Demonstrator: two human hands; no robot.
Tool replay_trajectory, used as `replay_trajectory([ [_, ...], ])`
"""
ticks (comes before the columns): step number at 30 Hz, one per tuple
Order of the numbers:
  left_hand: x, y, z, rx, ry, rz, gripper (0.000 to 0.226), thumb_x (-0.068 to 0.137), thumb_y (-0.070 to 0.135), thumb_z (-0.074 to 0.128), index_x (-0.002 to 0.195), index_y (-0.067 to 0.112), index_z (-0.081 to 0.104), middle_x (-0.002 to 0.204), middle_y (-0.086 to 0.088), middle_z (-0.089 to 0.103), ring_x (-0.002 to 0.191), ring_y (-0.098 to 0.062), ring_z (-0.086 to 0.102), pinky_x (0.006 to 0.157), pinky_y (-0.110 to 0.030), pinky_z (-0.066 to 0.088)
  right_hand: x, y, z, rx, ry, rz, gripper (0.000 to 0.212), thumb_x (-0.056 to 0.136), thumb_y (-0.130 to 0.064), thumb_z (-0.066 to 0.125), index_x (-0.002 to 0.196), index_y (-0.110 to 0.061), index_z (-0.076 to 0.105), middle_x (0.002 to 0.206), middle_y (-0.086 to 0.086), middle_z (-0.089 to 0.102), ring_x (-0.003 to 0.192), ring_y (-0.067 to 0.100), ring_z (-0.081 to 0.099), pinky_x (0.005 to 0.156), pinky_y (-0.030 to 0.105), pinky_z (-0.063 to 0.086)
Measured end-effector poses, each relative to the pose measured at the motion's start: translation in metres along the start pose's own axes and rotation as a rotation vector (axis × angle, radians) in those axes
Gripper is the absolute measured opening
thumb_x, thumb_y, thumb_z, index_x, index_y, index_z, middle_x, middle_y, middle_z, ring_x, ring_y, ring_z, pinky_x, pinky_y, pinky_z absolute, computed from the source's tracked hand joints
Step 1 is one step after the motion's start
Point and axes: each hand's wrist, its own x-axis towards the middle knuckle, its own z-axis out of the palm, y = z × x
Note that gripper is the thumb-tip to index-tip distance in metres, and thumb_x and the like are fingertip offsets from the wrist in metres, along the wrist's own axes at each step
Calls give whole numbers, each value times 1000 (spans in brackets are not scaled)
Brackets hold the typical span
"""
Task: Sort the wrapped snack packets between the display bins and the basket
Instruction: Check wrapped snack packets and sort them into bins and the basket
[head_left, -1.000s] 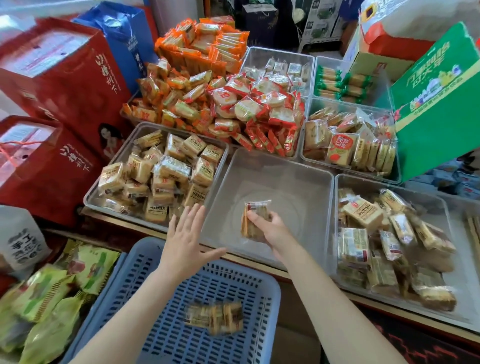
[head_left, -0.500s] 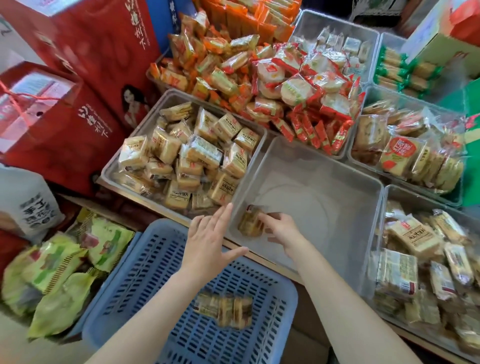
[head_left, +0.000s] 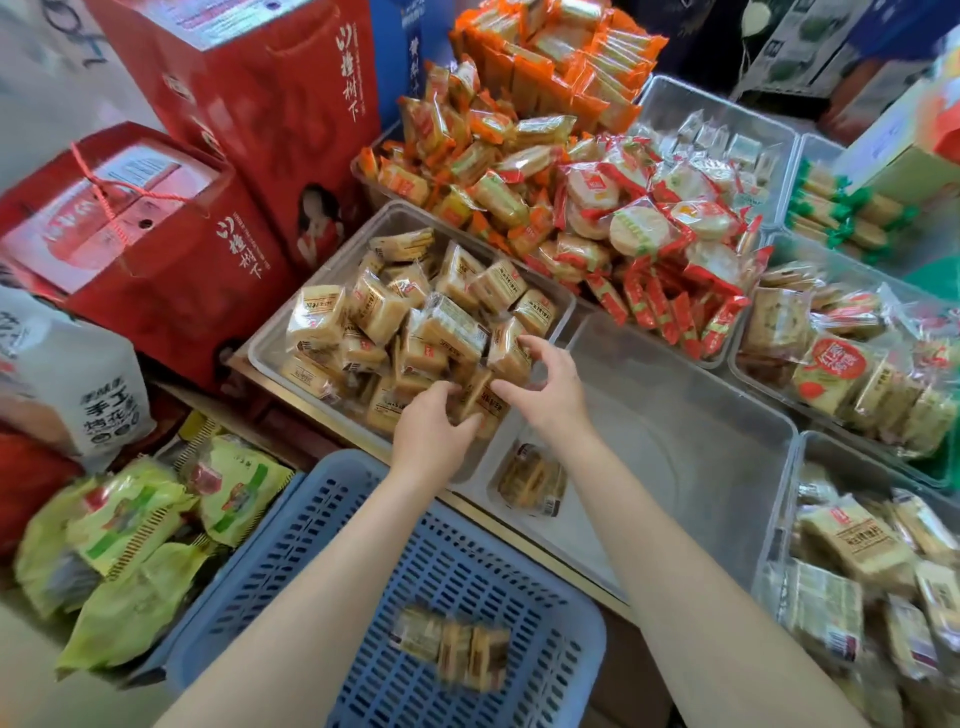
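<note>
A clear display bin (head_left: 270, 345) left of centre is heaped with tan wrapped snack packets (head_left: 374, 312). Both hands are at its near right corner. My left hand (head_left: 431, 431) curls its fingers round a tan packet (head_left: 485, 402) there. My right hand (head_left: 548, 384) holds a neighbouring tan packet (head_left: 506, 358) between thumb and fingers. To the right, a large clear bin (head_left: 685, 415) holds one brown wrapped packet (head_left: 530, 480) in its near left corner. The blue slotted basket (head_left: 322, 525) sits below my arms with a few blurred packets (head_left: 452, 647) inside.
Red gift boxes (head_left: 156, 234) stand at the left. Green snack bags (head_left: 135, 525) lie beside the basket. Further bins hold orange packets (head_left: 467, 156), red round-cracker packets (head_left: 639, 223) and mixed packets (head_left: 841, 358). Another packet bin (head_left: 779, 545) sits at the lower right.
My right hand let go of the brown packet, which now lies in the large clear bin. Both hands moved up and left into the bin of tan packets and took hold there.
</note>
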Motion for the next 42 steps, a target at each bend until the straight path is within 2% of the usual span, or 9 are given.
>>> replay_trajectory([
  [8, -4, -6, -14, -312, 81, -79, 33, 85, 31, 81, 114, 24, 69, 99, 12, 66, 92, 0, 62, 81, -21, 51, 6, -2, -2, 5, 157, -1, 38, 85, -30, 81, 120, -26, 65, 117, -10, 65, 104, 10, 57, 86, 28, 44],
  [12, -21, -13, -27, -520, 143, -122, 20, 86, 26, 79, 105, 26, 74, 92, 7, 66, 86, -10, 64, 69, -20, 56, -1, -2, 0, 59, 210, -10, 26, 89, -34, 75, 111, -30, 62, 109, -13, 64, 97, 14, 62, 86, 39, 56],
  [18, -37, -19, -43, -808, 151, -172, 23, 88, 20, 80, 107, 17, 68, 105, -7, 71, 92, -20, 70, 60, -17, 54, -16, -21, -2, 293, 292, 56, 7, 99, -21, 60, 105, -23, 60, 96, 10, 74, 69, 21, 73, 54, 28, 54],
  [23, -56, -25, -55, -857, 57, -132, 24, 90, 17, 77, 93, 16, 54, 93, -6, 69, 85, -22, 69, 59, -24, 51, -64, -22, -14, 448, 189, 107, 12, 101, -20, 57, 100, -16, 68, 89, 5, 72, 80, 17, 67, 64, 28, 56],
  [28, -91, -29, -55, -935, -74, -117, 48, 74, 37, 89, 109, 12, 68, 103, -10, 76, 97, -27, 72, 83, -41, 59, -133, -14, -37, 844, 59, 247, 14, 100, -18, 58, 92, -11, 68, 78, 2, 70, 71, 13, 68, 64, 29, 57],
  [31, -118, -19, -48, -964, -106, -125, 48, 71, 39, 81, 107, 10, 69, 91, -5, 76, 90, -22, 72, 82, -40, 58, -172, -6, -47, 924, -8, 285, 19, 102, -24, 54, 94, -12, 67, 85, 8, 71, 79, 22, 70, 72, 41, 57],
  [34, -147, -8, -44, -1008, -189, -135, 35, 72, 34, 78, 98, 12, 70, 83, -5, 73, 79, -21, 71, 71, -38, 58, -204, 1, -52, 943, -92, 331, 25, 103, -28, 49, 98, -10, 66, 91, 16, 71, 83, 29, 72, 81, 49, 56],
  [37, -178, 0, -42, -996, -252, -140, 28, 73, 28, 76, 96, 13, 70, 77, -4, 70, 68, -18, 70, 55, -34, 60, -230, 6, -55, 840, -171, 286, 20, 103, -23, 46, 106, -13, 64, 97, 16, 73, 85, 30, 74, 66, 44, 59],
  [42, -220, -6, -38, -885, -299, -115, 26, 77, 23, 78, 99, 10, 73, 83, -10, 70, 73, -22, 70, 57, -37, 60, -263, 14, -48, 680, -254, 242, 17, 103, -26, 50, 99, -13, 62, 88, 10, 70, 80, 26, 73, 65, 37, 59],
])
